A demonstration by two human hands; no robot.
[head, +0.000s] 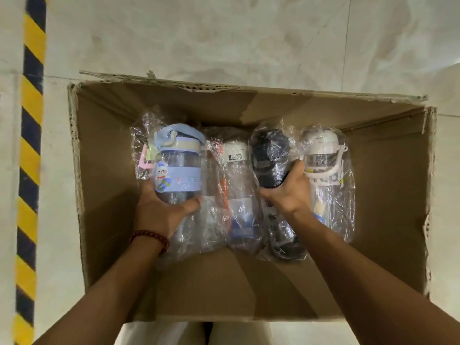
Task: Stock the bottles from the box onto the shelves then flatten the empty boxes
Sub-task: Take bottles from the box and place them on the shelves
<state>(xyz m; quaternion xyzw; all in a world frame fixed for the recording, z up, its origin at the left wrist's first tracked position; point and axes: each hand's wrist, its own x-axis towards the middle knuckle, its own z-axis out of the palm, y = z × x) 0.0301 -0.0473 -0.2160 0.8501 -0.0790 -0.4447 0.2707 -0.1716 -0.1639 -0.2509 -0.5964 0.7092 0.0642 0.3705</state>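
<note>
An open brown cardboard box [104, 185] lies on the floor below me, with several plastic-wrapped bottles inside. My left hand [159, 210] grips the lower part of a blue bottle [178, 165] with a bear sticker. My right hand [288, 192] holds a black bottle [270, 155] around its middle. Between the two lies a clear bottle with a white cap [236, 170]. A white-lidded bottle with a handle [323, 158] lies at the right, touching my right hand's fingers. Another dark wrapped item [286, 242] lies under my right wrist.
The box has torn top edges [224, 87] and stands on a pale floor [224, 33]. A yellow and black hazard stripe [31, 145] runs along the floor to the left. Bare cardboard bottom shows at the box's left, right and near side.
</note>
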